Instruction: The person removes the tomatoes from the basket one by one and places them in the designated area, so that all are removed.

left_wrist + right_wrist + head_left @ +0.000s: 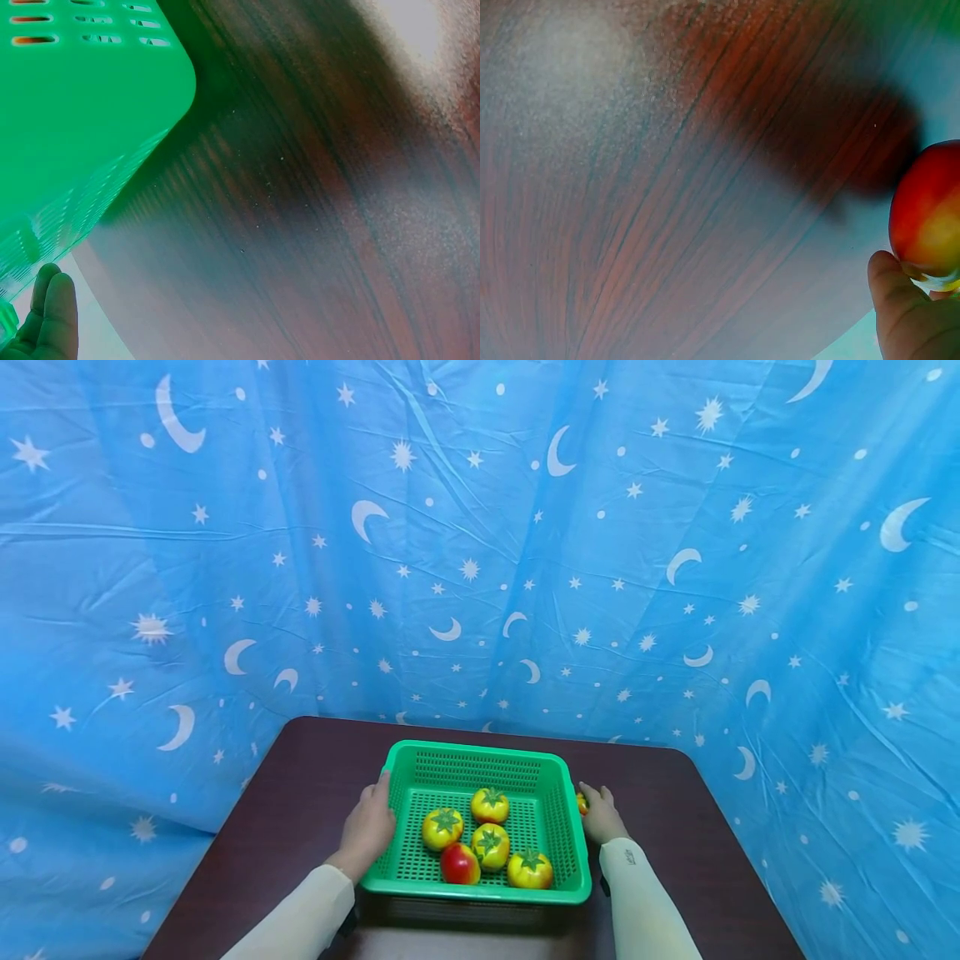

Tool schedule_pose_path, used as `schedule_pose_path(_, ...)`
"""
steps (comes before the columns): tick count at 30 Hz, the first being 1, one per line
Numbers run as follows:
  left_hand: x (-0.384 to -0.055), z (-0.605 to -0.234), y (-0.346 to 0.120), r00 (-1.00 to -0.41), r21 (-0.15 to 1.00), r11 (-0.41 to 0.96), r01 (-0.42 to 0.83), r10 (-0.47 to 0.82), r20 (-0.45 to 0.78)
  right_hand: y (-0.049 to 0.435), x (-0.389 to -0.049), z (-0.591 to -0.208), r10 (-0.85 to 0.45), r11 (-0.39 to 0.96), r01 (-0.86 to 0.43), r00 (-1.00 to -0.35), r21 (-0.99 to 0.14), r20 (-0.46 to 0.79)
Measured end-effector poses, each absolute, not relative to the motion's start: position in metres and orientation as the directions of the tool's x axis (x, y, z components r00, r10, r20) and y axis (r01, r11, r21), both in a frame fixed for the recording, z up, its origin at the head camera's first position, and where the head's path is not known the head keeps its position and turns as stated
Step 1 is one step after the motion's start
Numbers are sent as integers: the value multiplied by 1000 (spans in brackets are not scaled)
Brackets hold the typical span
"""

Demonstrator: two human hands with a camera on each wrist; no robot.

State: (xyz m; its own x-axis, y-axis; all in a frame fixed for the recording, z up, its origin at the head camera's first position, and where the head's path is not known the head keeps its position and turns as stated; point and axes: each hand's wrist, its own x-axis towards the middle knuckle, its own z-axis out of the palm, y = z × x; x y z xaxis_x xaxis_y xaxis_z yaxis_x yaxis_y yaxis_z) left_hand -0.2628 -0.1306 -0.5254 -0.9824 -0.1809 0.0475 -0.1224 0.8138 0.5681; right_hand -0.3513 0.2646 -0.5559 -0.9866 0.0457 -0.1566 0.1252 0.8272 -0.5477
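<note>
A green plastic basket (480, 893) with slotted walls is on the dark table. Inside are several yellow-red tomatoes (490, 806) with green leafy tops, beside a redder round fruit (460, 863) whose top does not show. At the basket's left side, my left hand (367, 828) holds the rim; in the left wrist view, its fingers (58, 311) extend outside the wall. Just beyond the right wall, my right hand (602, 815) grips a red-and-yellow tomato (934, 210), largely hidden in the head view. Thumb and fingers pinch its underside in the right wrist view.
The dark wood-grain table (300, 777) has rounded far corners and extends on both sides of the basket. Behind it and along both sides hangs a blue curtain (480, 568) with white moons and stars.
</note>
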Motion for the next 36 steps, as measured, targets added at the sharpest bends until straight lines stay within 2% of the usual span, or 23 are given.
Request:
schedule_pose_path(10,-263,-525,-130,-984,571,811,-124,-176,37,265,-343,-547,24,853,87,-991,-515,-128)
schedule_pose_path(23,-261,-524,-130,-985,580,807,-109,-165,44,271,-344,-535,32,847,98,-990,-522,-135)
schedule_pose_path(36,-263,-526,-131,-986,587,803,-103,-160,45,264,-354,-485,-26,856,27,-995,-517,-95)
